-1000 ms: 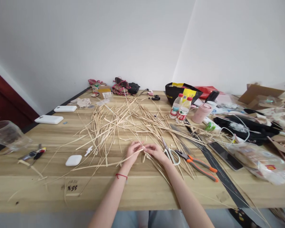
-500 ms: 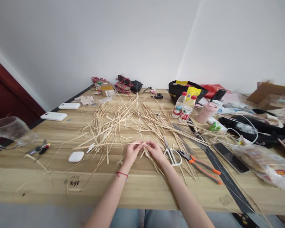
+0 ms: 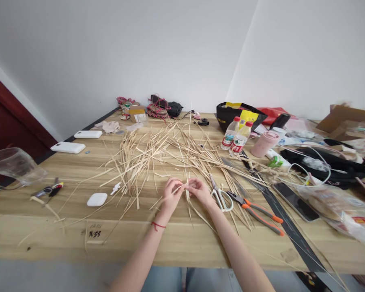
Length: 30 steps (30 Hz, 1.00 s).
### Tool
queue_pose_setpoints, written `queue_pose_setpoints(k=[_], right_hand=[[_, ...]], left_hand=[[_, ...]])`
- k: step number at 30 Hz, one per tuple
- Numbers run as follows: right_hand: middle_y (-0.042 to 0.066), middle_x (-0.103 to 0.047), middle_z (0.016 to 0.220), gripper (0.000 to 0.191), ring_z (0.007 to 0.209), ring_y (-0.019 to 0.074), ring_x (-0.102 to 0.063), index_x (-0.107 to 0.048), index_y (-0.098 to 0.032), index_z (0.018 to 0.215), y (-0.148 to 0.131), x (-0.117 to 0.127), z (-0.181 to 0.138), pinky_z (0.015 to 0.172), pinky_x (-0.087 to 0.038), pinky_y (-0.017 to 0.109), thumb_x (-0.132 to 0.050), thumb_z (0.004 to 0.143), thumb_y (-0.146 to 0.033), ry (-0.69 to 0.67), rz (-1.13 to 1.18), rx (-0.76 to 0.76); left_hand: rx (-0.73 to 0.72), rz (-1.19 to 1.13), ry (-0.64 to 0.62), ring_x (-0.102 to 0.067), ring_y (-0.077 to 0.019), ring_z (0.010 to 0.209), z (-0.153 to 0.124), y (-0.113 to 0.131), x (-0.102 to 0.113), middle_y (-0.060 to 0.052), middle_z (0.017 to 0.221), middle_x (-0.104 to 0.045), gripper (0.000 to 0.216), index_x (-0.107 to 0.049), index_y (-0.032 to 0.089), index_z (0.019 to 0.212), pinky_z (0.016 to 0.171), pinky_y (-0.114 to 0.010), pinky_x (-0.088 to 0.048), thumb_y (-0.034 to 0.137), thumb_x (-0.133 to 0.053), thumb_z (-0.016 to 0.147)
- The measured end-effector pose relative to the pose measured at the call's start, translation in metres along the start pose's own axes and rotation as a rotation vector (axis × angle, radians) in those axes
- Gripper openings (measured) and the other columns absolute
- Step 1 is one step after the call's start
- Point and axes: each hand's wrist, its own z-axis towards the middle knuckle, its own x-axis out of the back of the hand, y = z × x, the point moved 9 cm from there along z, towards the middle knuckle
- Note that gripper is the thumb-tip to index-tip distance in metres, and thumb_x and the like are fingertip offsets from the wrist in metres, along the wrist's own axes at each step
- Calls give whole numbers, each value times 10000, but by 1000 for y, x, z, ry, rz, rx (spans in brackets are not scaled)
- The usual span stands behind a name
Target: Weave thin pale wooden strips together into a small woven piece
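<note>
My left hand (image 3: 171, 195) and my right hand (image 3: 199, 191) meet over the wooden table (image 3: 182, 239), both pinched on thin pale straw strips (image 3: 188, 152). One long strip stands nearly upright from between my fingers; others bend away below my hands. A big loose heap of straw (image 3: 152, 156) lies just beyond my hands. White-handled scissors (image 3: 219, 196) lie right beside my right hand, with orange-handled pliers (image 3: 255, 211) further right. A red thread circles my left wrist.
A white earbud case (image 3: 97, 199) and a glass jug (image 3: 12, 166) are at the left, two power banks (image 3: 68, 147) behind. Two water bottles (image 3: 235, 140), a pink cup (image 3: 262, 144), a phone (image 3: 295, 201), bags and cardboard crowd the right. A black strip (image 3: 292, 237) runs to the front edge.
The long strip has swung from lying leftward across the table to standing almost upright between my hands. My hands stayed together in the same place, fingers working on the strips.
</note>
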Motion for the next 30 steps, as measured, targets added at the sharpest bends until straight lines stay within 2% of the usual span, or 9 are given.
queue_pose_setpoints(k=[3, 5, 8, 10, 12, 15, 19, 24, 30], right_hand=[[-13, -639, 657, 374, 526, 115, -543, -634, -198, 865, -2, 9, -1, 515, -445, 244, -816, 580, -355, 69, -10, 15], [9, -669, 712, 390, 551, 126, -560, -655, -198, 857, -4, 11, -3, 528, -449, 254, -824, 554, -377, 100, -9, 2], [30, -693, 780, 408, 622, 151, -589, -684, -195, 865, -11, 6, -8, 583, -457, 272, -809, 559, -434, 74, -18, -15], [40, -698, 801, 417, 650, 157, -591, -698, -185, 891, -13, -3, -11, 605, -453, 274, -779, 597, -469, -2, -40, -33], [43, -698, 799, 427, 649, 157, -587, -705, -174, 916, -12, -12, -14, 611, -447, 273, -753, 631, -487, -83, -80, -53], [39, -702, 797, 423, 658, 166, -594, -712, -177, 912, -9, -16, -15, 633, -447, 284, -757, 624, -484, -125, -123, -55], [30, -708, 797, 383, 684, 172, -614, -697, -191, 900, -7, -16, -17, 656, -447, 287, -771, 622, -444, -72, -68, -63], [32, -701, 852, 365, 681, 142, -604, -645, -189, 922, -11, -18, -22, 614, -424, 249, -764, 653, -405, -20, -56, -39], [20, -654, 719, 344, 660, 158, -582, -603, -184, 763, -5, 4, -18, 584, -409, 254, -698, 684, -505, 191, -197, 4]], left_hand=[[-48, -18, -189, -610, -187, 922, -4, 14, -17, -66, 961, -646, 110, -694, 213, 861, 841, -348, -500, 253, -595, 834], [12, -60, -210, -612, -201, 965, -5, 10, -19, -69, 986, -661, 124, -705, 222, 880, 904, -368, -476, 266, -600, 830], [223, -159, -72, -638, -209, 895, -5, -17, -10, -76, 909, -676, 168, -678, 187, 873, 851, -362, -503, 328, -647, 787], [343, -247, 26, -645, -209, 892, -7, -36, -4, -88, 953, -677, 289, -643, 174, 969, 824, -354, -517, 353, -683, 747], [397, -300, 44, -645, -207, 923, -7, -48, -5, -103, 1000, -680, 334, -639, 168, 1001, 853, -350, -507, 363, -689, 735], [450, -341, 75, -650, -205, 909, -6, -57, -5, -104, 986, -691, 305, -657, 156, 921, 854, -353, -506, 367, -707, 707], [491, -395, 103, -658, -187, 792, -6, -63, -3, -74, 852, -695, 309, -650, 143, 837, 759, -333, -533, 360, -752, 644], [467, -397, 162, -646, -158, 748, -4, -65, 4, -40, 793, -670, 296, -616, 146, 789, 719, -295, -535, 343, -765, 626], [464, -429, 106, -647, -162, 685, -5, -60, -3, -11, 734, -627, 313, -553, 160, 769, 670, -322, -560, 379, -745, 653]])
